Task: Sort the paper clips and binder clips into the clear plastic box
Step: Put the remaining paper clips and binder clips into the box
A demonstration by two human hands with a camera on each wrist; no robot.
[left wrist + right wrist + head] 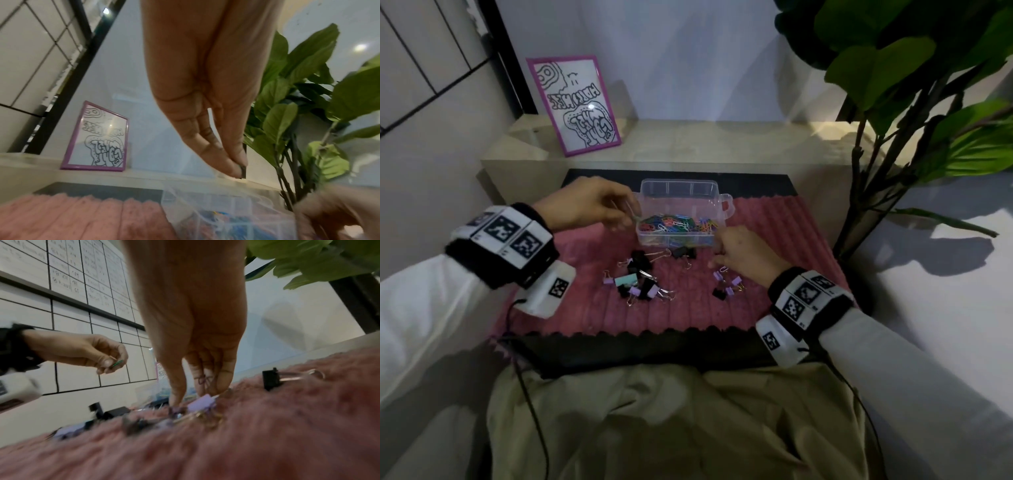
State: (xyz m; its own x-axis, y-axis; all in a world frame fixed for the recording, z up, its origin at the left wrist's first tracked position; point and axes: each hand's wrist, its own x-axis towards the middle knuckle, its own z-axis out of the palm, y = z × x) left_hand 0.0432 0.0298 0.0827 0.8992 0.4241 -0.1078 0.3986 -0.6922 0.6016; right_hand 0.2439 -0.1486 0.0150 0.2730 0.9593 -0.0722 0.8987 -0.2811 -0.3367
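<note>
The clear plastic box [678,184] stands open at the back of the pink rug, with a heap of coloured paper clips [674,224] inside. My left hand [628,210] hovers at the box's left edge and pinches a thin green paper clip [118,363]. My right hand [717,262] reaches down onto the rug right of the box. A purple paper clip [203,379] is held against its fingers, whose tips touch a lilac binder clip [202,402]. Black, lilac and mint binder clips [640,284] lie in front of the box, with a smaller group [729,286] by my right wrist.
The ribbed pink rug [688,311] lies on a black mat. A purple-framed drawing [573,102] leans on the pale ledge [722,144] behind. A leafy plant [893,85] stands at the right. One black binder clip [271,379] lies apart, right of my right hand.
</note>
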